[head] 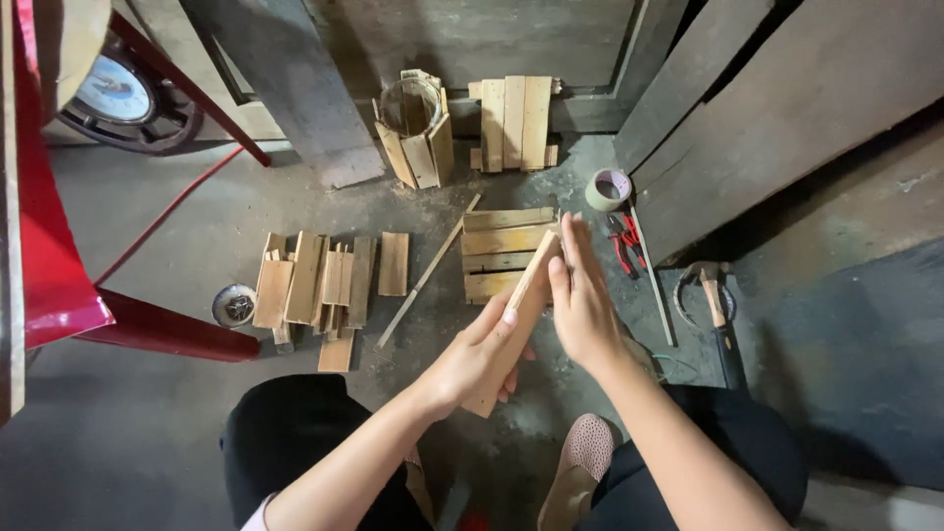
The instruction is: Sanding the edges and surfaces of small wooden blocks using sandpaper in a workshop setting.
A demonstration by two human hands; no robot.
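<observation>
Gripping wood slat (pixel 513 329) in left hand (pixel 472 359) | right hand (pixel 582 300) flat, open | slat axis near-left to far-right

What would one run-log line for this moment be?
left hand: grips flat pale wooden slat | right hand: open against slat | floor: slat pile

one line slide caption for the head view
Both hands, left and right, hold a pale flat wooden slat above a slatted wooden panel.
</observation>
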